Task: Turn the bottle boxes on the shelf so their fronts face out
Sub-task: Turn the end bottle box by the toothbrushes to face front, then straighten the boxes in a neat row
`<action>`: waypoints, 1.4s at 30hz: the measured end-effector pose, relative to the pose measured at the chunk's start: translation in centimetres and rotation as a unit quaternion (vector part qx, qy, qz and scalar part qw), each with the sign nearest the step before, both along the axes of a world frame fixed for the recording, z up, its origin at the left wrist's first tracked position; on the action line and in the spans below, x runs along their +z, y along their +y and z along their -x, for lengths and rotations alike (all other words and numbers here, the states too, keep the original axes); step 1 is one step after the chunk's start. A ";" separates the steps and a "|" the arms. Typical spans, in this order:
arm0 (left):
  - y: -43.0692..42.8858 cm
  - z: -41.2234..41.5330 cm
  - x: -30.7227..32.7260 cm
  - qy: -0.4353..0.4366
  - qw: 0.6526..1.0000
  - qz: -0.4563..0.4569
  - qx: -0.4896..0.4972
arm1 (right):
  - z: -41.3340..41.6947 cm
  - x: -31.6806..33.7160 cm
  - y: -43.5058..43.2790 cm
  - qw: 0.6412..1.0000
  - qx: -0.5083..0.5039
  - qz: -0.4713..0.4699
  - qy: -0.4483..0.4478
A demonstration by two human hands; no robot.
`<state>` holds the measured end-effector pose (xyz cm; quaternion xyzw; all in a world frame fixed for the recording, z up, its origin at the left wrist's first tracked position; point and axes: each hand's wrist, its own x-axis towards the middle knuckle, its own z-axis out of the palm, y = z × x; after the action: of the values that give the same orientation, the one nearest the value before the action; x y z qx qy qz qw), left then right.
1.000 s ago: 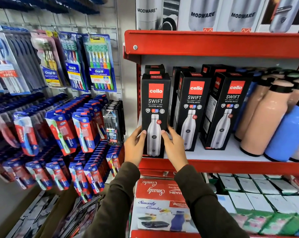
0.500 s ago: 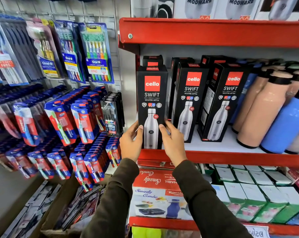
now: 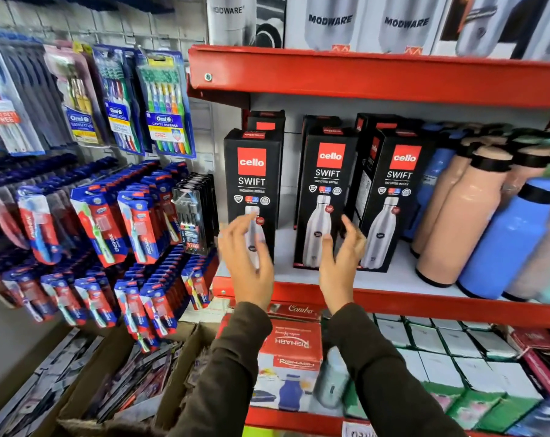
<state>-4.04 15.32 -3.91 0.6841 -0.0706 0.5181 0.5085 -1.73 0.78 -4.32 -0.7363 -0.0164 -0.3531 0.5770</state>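
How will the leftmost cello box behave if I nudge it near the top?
The leftmost cello box is tall on a narrow base, so a high push probably tips it. Its cardboard faces look stiff and smooth, possibly slippery. With a bottle inside, likely weighty; push low instead.

You have an open gap on the white shelf (image 3: 393, 279) between the left bottle box (image 3: 251, 184) and the middle bottle box (image 3: 325, 197), with bare shelf in front of it. The middle box and right bottle box (image 3: 396, 200) stand close together, leaving little room. Loose bottles (image 3: 456, 222) crowd the right side. Overhead, the red upper shelf (image 3: 377, 77) limits reach from above.
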 end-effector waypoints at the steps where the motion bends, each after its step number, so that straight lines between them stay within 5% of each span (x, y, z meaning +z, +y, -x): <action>1: -1.1 -0.1 0.3 -0.005 0.999 -0.031 -0.025 | -0.3 0.0 -0.6 1.000 0.013 0.001 0.010; 5: -5.2 -1.2 1.0 0.036 0.981 -0.133 -0.136 | -1.8 0.0 -2.3 0.995 0.058 0.032 0.069; 14: -7.7 -5.8 1.0 0.340 0.924 0.073 -0.157 | -3.9 0.1 -4.0 0.982 0.088 0.066 0.153; 42: -6.4 -0.2 -2.0 0.276 0.945 0.097 -0.148 | 2.0 -1.7 -5.2 0.984 0.124 0.073 0.105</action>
<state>-3.81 8.92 -5.88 0.7297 0.0228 0.2323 0.6427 -3.76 -4.46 -6.01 -0.8014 -0.0730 -0.1974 0.5599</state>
